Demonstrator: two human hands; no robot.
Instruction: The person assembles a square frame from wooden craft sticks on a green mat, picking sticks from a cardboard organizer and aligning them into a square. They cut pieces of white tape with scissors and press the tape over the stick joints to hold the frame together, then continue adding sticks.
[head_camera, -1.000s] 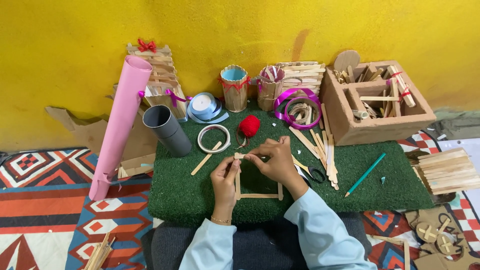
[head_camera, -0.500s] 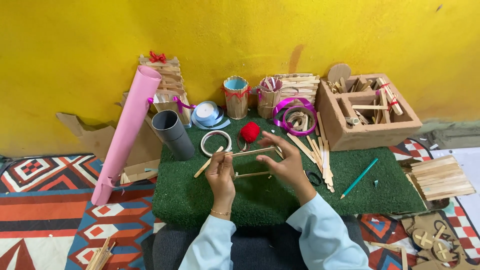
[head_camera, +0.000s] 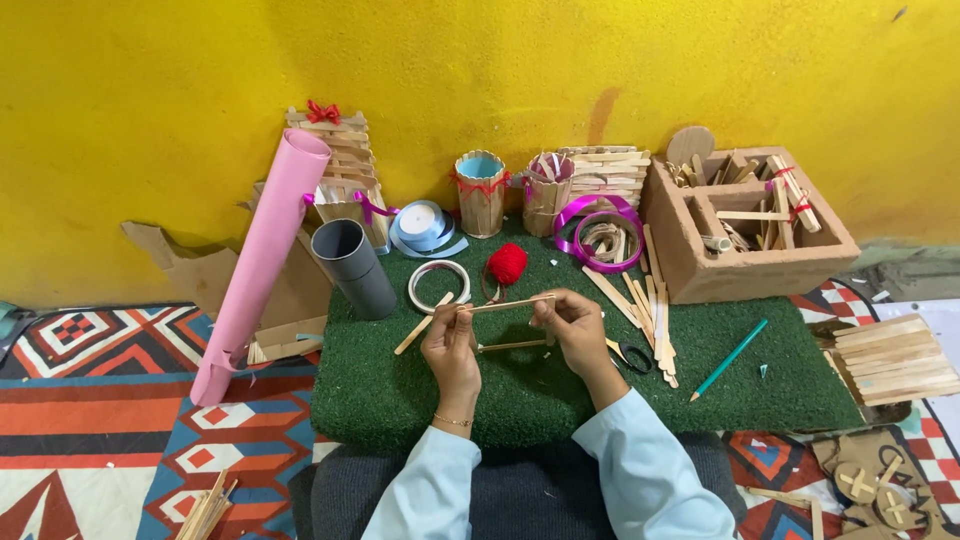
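Note:
I hold a square frame of wooden sticks (head_camera: 508, 303) upright above the green turf mat (head_camera: 420, 385). My left hand (head_camera: 450, 345) pinches its left side and my right hand (head_camera: 570, 325) pinches its right side. The frame's top stick runs between my fingertips and its bottom stick shows lower, between my palms. A loose stick (head_camera: 422, 324) lies just left of my left hand. Black-handled scissors (head_camera: 630, 353) lie right of my right hand.
On the mat are a tape ring (head_camera: 438, 283), red yarn ball (head_camera: 508, 264), grey tube (head_camera: 354, 267), purple ribbon (head_camera: 598, 232), loose sticks (head_camera: 655, 310) and a teal pencil (head_camera: 728, 360). A pink paper roll (head_camera: 262, 260) leans at left. A brown box (head_camera: 748, 230) stands at right.
The stick frame was lying flat on the mat under my hands; both hands have lifted it and stood it upright. The camera has shifted slightly.

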